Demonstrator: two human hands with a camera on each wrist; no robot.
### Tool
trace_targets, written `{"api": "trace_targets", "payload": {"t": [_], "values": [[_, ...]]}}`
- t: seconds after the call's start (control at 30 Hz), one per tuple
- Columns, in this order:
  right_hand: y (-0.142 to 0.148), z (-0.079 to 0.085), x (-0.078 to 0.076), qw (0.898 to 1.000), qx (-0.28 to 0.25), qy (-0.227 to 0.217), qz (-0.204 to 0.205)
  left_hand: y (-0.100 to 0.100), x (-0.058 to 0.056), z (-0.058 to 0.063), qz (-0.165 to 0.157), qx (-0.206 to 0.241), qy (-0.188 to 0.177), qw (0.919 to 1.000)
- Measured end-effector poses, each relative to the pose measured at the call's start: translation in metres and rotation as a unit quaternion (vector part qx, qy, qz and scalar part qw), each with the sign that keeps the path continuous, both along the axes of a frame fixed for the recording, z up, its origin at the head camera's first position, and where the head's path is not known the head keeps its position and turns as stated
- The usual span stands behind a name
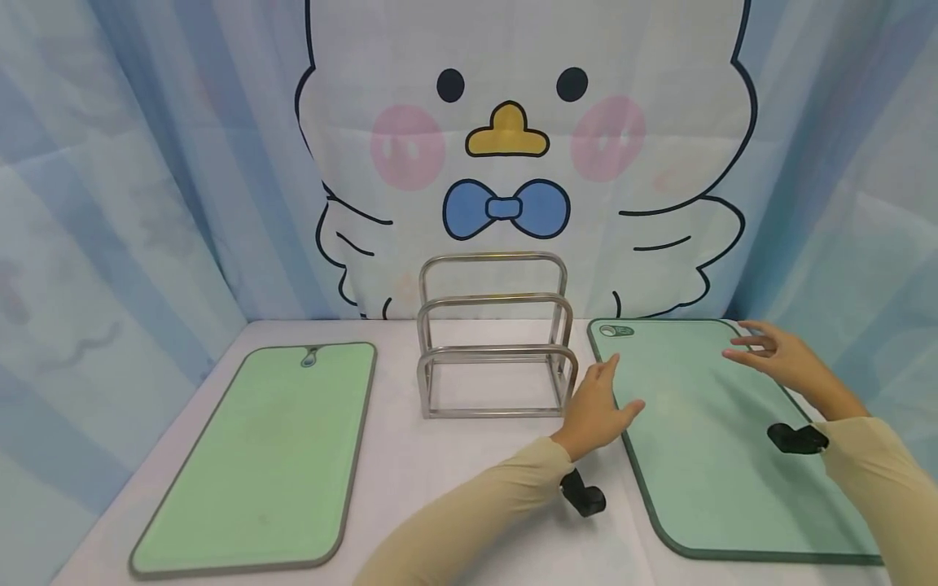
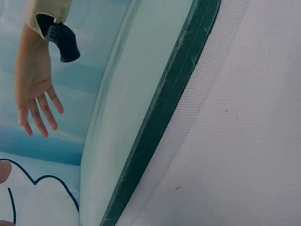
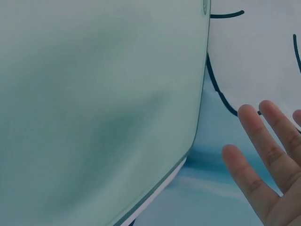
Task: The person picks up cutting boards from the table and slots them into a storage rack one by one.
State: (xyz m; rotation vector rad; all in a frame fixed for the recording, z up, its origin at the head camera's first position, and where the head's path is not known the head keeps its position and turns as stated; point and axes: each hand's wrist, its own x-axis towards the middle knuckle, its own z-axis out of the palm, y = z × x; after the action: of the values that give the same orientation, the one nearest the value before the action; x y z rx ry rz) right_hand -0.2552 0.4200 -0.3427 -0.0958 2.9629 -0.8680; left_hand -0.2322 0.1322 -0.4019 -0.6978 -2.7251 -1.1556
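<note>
A metal rack [image 1: 498,351] is standing on the tabletop [image 1: 440,456], its three hoops rising in a row from front to back. To the right of the rack, a blue-green board [image 1: 711,456] with a dark rim is lying on the tabletop, its hole [image 1: 615,330] sitting at the far corner nearest the rack. The left hand [image 1: 597,411] is hovering just right of the rack's front hoop, by the board's rack-side edge; it is empty and wide, its thumb standing well apart from the fingers. The right hand [image 1: 791,366] is hovering farther right of the rack, near the board's opposite edge, and is also empty and wide, with its fingers spreading apart in both wrist views. Beige sleeves [image 1: 879,480] are covering both arms, and a black piece [image 1: 797,438] is sitting at each wrist, one nearer the rack and one well to its right. To the left of the rack, a pale green board [image 1: 256,456] is lying with its grey rim and its own small hole showing at the far end. Behind the rack, a blue and white curtain [image 1: 183,163] is hanging, a cartoon bird [image 1: 508,143] with a blue bow filling its middle.
</note>
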Motion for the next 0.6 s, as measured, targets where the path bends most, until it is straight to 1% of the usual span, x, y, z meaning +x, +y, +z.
{"api": "trace_targets", "payload": {"t": [0.13, 0.23, 0.3, 0.4, 0.47, 0.53, 0.6], "values": [[0.01, -0.007, -0.003, 1.0, 0.011, -0.012, -0.005, 0.006, -0.002, -0.006, 0.016, 0.009, -0.052, 0.9985], [0.018, -0.013, -0.005, 1.0, 0.014, -0.018, -0.011, 0.008, -0.005, -0.008, 0.024, 0.017, -0.086, 0.9958], [0.024, -0.016, -0.006, 1.0, 0.016, -0.024, -0.013, 0.008, -0.006, -0.009, 0.028, 0.026, -0.109, 0.9933], [0.033, -0.02, -0.008, 0.999, 0.01, -0.043, -0.013, 0.011, -0.009, -0.01, 0.038, 0.046, -0.144, 0.9878], [0.038, -0.021, -0.011, 0.998, 0.008, -0.061, -0.016, 0.012, -0.011, -0.01, 0.045, 0.069, -0.173, 0.9815], [0.043, -0.021, -0.015, 0.996, 0.006, -0.082, -0.021, 0.015, -0.012, -0.01, 0.056, 0.094, -0.202, 0.9732], [0.047, -0.02, -0.018, 0.994, 0.004, -0.108, -0.022, 0.017, -0.014, -0.01, 0.069, 0.125, -0.235, 0.9614]]}}
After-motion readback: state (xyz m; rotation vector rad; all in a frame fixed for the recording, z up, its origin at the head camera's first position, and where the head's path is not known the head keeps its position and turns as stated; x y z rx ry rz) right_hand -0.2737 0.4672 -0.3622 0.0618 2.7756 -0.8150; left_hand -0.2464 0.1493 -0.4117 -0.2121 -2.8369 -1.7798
